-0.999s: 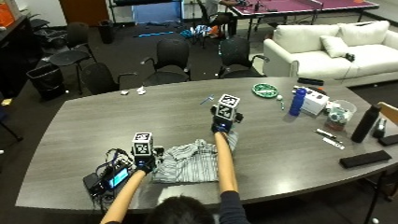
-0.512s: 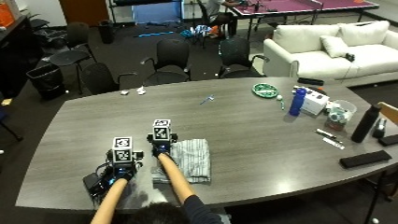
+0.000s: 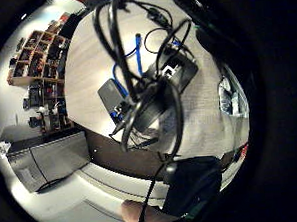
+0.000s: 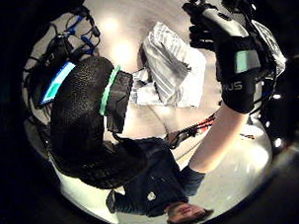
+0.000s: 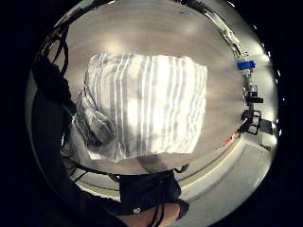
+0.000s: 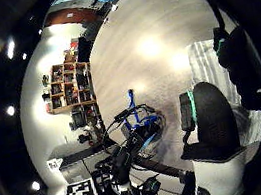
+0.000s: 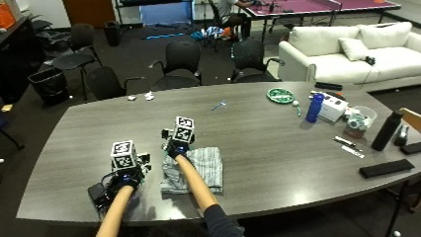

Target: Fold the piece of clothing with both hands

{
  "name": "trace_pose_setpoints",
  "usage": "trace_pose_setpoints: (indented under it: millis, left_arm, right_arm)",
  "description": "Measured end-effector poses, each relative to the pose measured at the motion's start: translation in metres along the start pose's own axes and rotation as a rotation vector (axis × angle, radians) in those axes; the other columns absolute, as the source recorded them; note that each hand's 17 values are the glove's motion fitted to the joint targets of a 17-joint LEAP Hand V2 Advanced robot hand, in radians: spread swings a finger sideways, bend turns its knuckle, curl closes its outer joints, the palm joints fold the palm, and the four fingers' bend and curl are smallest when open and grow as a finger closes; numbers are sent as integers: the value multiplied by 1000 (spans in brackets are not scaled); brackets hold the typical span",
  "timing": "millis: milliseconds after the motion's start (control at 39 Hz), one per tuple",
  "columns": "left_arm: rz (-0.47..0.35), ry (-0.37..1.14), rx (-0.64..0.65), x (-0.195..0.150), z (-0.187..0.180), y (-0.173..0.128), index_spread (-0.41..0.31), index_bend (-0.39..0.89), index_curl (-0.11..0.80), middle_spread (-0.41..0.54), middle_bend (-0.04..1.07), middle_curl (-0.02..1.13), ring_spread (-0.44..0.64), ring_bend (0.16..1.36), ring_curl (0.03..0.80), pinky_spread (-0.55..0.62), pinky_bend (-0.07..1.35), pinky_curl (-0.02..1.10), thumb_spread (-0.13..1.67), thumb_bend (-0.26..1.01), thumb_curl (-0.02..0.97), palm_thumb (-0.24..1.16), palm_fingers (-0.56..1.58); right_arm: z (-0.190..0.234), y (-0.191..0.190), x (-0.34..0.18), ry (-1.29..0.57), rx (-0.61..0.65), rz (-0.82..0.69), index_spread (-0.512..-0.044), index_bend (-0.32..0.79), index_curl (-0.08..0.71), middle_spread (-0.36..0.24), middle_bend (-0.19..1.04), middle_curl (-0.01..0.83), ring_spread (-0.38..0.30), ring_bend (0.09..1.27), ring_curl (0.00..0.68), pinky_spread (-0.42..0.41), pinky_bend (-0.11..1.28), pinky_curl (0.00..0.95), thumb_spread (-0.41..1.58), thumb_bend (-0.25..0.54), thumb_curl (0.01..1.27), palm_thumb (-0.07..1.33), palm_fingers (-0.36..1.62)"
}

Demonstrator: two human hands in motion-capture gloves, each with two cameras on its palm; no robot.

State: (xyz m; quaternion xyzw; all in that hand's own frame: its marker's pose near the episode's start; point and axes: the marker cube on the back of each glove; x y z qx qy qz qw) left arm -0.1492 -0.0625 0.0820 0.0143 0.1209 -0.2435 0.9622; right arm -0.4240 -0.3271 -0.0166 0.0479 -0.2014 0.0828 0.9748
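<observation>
A grey and white striped garment [image 7: 205,170] lies folded into a narrow rectangle on the grey table [image 7: 276,133], near its front edge. My right hand [image 7: 176,148] hovers over the garment's far left corner, fingers relaxed, holding nothing. Seen from the right palm, the garment [image 5: 151,104] lies flat below with a bunched lump at one side. My left hand [image 7: 126,177] is off the cloth to its left, over a black device, and grips nothing. The left thumb-side view shows the garment [image 4: 170,73] with the right hand [image 4: 235,56] above it.
A black device with cables [image 7: 100,192] sits by the table's front left edge. At the right end stand a blue bottle [image 7: 315,107], a white box [image 7: 334,106], a black bottle [image 7: 386,131] and a black case [image 7: 385,169]. A green plate [image 7: 281,95] lies further back.
My right hand swept from the right side of the garment over to its left, folding the cloth narrower, and has let it go. My left hand drew left, off the cloth.
</observation>
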Motion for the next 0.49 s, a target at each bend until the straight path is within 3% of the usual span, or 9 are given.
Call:
trace_pose_setpoints:
  millis: [102, 231, 384, 487]
  left_arm:
    - [44, -25, 100, 14, -6, -7, -91, 151, 355, 6, 170, 379, 93, 503, 304, 63, 230, 346, 1299, -10, 272, 266, 556]
    - [49, -73, 104, 30, -19, -3, -87, 149, 354, 26, 150, 367, 118, 505, 311, 86, 237, 355, 1298, -12, 272, 267, 510]
    - [59, -91, 105, 39, -28, 0, -81, 159, 358, 48, 150, 355, 138, 504, 314, 106, 244, 363, 1299, -13, 269, 262, 484]
    - [75, -87, 99, 43, -30, 2, -80, 165, 362, 54, 149, 347, 153, 502, 316, 113, 252, 369, 1300, -13, 268, 261, 475]
  right_arm:
    - [-18, 4, 17, -6, -25, -15, -170, 117, 345, -127, 308, 504, -200, 591, 440, -278, 596, 385, 1026, -11, 558, 836, 1191]
    - [-24, -21, 50, -12, -8, -12, -168, 129, 345, -113, 299, 501, -179, 562, 434, -243, 574, 380, 1074, -14, 545, 835, 1158]
    - [-57, -2, 67, -20, 79, -54, -168, 129, 340, -106, 284, 496, -166, 538, 431, -224, 561, 375, 1113, -14, 534, 835, 1151]
    - [-50, -10, 82, -26, 35, -26, -167, 128, 338, -104, 276, 493, -162, 525, 429, -217, 554, 374, 1131, -14, 528, 837, 1152]
